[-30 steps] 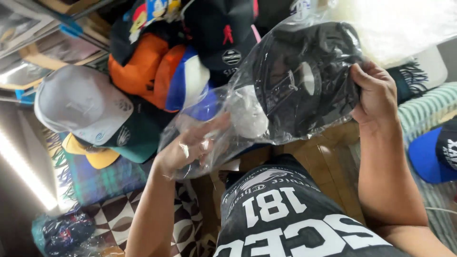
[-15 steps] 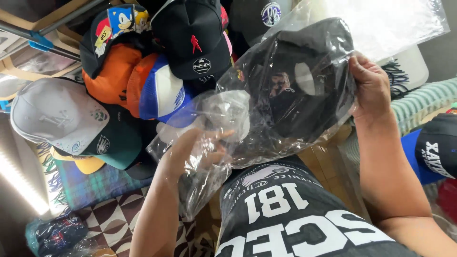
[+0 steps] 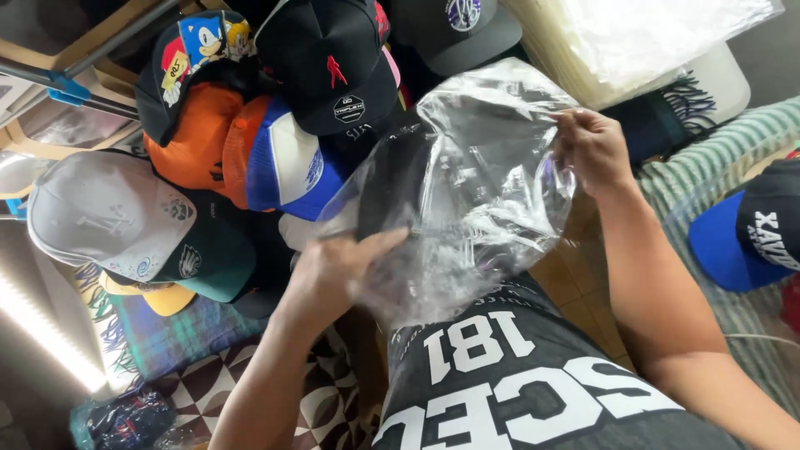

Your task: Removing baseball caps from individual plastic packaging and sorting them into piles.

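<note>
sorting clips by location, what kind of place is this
Probably a cap stall or shop stockroom. Many caps lie heaped together, such as a black cap and a white and green cap. The left hand and right hand hold a clear plastic bag around a dark cap.

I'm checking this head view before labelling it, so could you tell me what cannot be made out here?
- Black cap inside the clear plastic bag: crinkled, glaring plastic blurs its front and shape.
- Left hand: motion-blurred, grip on the bag unclear.
- Right hand: fingertips buried in bag folds.
- Blue-brimmed cap: cut off by the right edge.
</note>
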